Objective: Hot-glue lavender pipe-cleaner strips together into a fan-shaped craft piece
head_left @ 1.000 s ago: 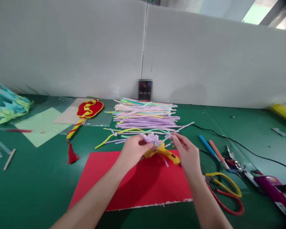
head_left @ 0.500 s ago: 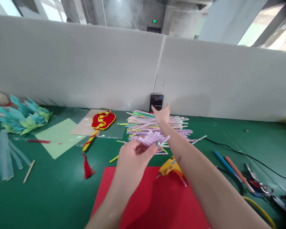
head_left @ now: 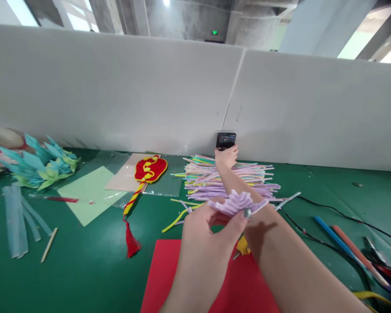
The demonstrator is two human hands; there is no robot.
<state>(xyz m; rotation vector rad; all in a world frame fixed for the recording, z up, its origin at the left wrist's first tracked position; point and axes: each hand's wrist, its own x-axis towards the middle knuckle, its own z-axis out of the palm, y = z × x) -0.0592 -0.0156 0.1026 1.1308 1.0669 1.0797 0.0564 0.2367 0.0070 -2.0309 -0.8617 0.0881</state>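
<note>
Lilac fuzzy sticks (head_left: 233,202), bent into a cluster, sit pinched in the left hand (head_left: 203,243), nearer than the loose pile (head_left: 202,177); the right hand (head_left: 226,157) touches the far phone (head_left: 226,140), whether gripping I can't tell.

Passage for you: counter (head_left: 324,182) right of the stems (head_left: 198,176), beyond the cord (head_left: 348,215); gap between tassel (head_left: 132,243) and red sheet (head_left: 159,278). In your way: right forearm (head_left: 286,252) crossing behind left hand (head_left: 203,241); partition (head_left: 117,87) behind phone (head_left: 226,140).

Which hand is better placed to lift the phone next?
Probably the right hand: it reaches the phone, covering its lower part, while the left hand is nearer the camera and pinches the purple piece.
</note>
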